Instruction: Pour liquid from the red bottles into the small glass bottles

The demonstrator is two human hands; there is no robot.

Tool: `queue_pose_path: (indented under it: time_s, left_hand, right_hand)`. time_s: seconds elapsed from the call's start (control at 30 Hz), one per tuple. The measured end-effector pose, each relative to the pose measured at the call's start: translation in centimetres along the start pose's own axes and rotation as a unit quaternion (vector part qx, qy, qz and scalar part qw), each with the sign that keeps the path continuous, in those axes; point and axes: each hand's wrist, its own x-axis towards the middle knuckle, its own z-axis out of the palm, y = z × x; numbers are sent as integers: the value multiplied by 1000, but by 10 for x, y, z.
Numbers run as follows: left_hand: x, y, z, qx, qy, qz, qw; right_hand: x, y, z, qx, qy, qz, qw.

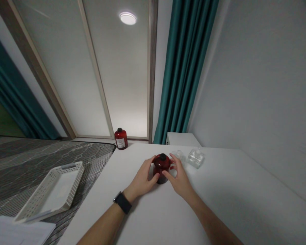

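Observation:
A dark red bottle (162,166) with a black cap stands upright on the white table (165,217), between my two hands. My left hand (144,177), with a dark watch on its wrist, curves round the bottle's left side, thumb at the front and fingers at its shoulder. From the right, my right hand (178,177) holds the same bottle, its thumb against the front and its index finger lifted a little off. The bottle's front is partly hidden by the thumbs. Just beyond my right hand lie a clear glass-like block (196,157) and another clear piece (179,155).
A second red bottle (121,139) with a white label stands at the table's far left corner. To the left, a white perforated basket (54,190) and white papers (20,231) lie on a lower grey patterned surface. A white cabinet (182,139) stands behind the table.

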Motion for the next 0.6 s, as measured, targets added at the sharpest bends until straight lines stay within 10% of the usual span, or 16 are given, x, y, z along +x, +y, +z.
queue_pose_path:
  time_s: [0.6]
  left_hand:
    - [6,-10,-1,-37,81,-66,994]
  right_hand:
    - [-2,1,2,78,-23,13,997]
